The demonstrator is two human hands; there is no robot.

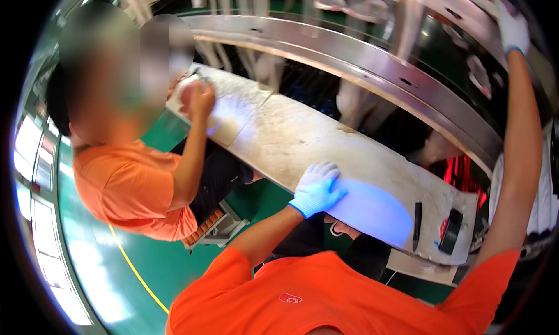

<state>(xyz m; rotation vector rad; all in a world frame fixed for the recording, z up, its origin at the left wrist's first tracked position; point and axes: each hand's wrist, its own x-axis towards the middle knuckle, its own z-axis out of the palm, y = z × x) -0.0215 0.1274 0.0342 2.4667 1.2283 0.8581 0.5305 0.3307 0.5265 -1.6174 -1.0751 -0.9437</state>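
Observation:
My left hand, in a white knit glove with a blue cuff, rests flat on the near edge of the long worn worktable, fingers spread and holding nothing. Beside it a patch of blue-violet light falls on the tabletop. My right hand, gloved the same way, is raised far to the upper right at the metal rail. Its fingers are blurred near a small dark reddish shape, and whether it grips anything cannot be made out. A black pen-like tool and a small black box-shaped device lie at the table's right end.
On the left, a co-worker in an orange shirt sits on a stool, holding a pinkish rounded piece. A curved metal guard runs behind the table, with blurred whitish pieces hanging past it. Red light glows at the right.

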